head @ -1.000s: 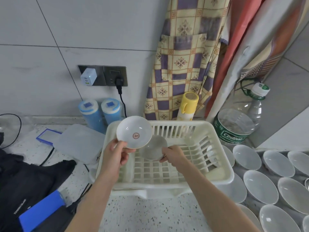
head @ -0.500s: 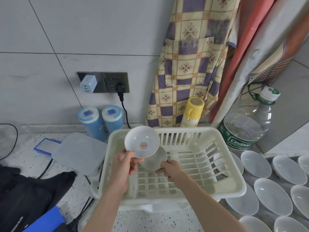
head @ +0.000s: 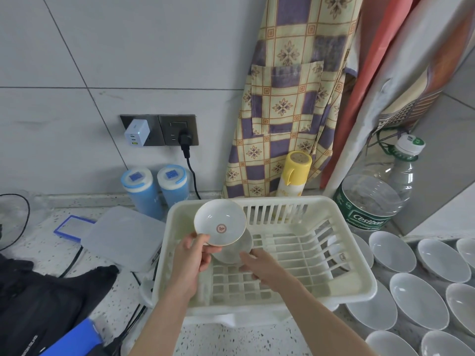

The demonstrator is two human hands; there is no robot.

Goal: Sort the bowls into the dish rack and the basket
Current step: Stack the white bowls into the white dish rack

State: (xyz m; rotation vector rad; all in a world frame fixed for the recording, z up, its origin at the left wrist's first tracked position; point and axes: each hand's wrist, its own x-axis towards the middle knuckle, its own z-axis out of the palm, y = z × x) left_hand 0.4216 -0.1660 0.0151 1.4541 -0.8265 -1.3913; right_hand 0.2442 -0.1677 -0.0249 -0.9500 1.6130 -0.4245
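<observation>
A cream plastic dish rack (head: 352, 286) sits on the speckled counter in front of me. My left hand (head: 191, 258) pinches the lower rim of a small white bowl with a red centre mark (head: 219, 222), held tilted above the rack's left part. Behind and below it, a second plain small bowl (head: 237, 249) stands in the rack, and my right hand (head: 259, 264) holds its lower edge with the fingers. Several white bowls (head: 416, 299) lie on the counter to the right of the rack.
Left of the rack lie a translucent lidded box (head: 120, 237), black fabric (head: 43, 301) and cables. Two blue canisters (head: 156, 188), a yellow-capped bottle (head: 295, 176) and a large clear water bottle (head: 377, 194) stand behind the rack. Hanging cloths cover the wall.
My view has moved closer to the rack. The marked bowl has shifted slightly right over the rack, and the plain bowl has settled lower in the rack under my right hand.
</observation>
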